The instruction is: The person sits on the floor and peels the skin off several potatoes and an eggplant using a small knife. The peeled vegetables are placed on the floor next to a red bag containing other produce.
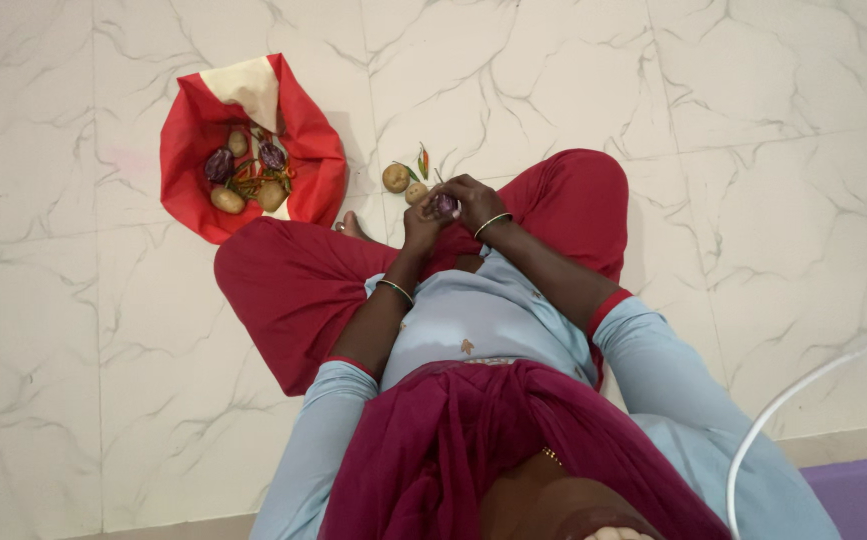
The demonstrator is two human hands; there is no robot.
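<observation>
Brinjal [445, 205] gripped between both hands.
It is clasped by left hand [422, 226] and right hand [474, 200], fingers curled; potatoes [397, 177] lie just beside on the floor [754, 200].

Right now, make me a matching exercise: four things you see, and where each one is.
Things:
1. bag
2. small purple vegetable
3. loose potatoes
4. white cable

Places:
A. on the floor just beyond the hands
B. lower right, curving over the floor
C. between the left hand and right hand
D. upper left, open, vegetables inside

Pairs: 1-D, 2-C, 3-A, 4-B
</observation>
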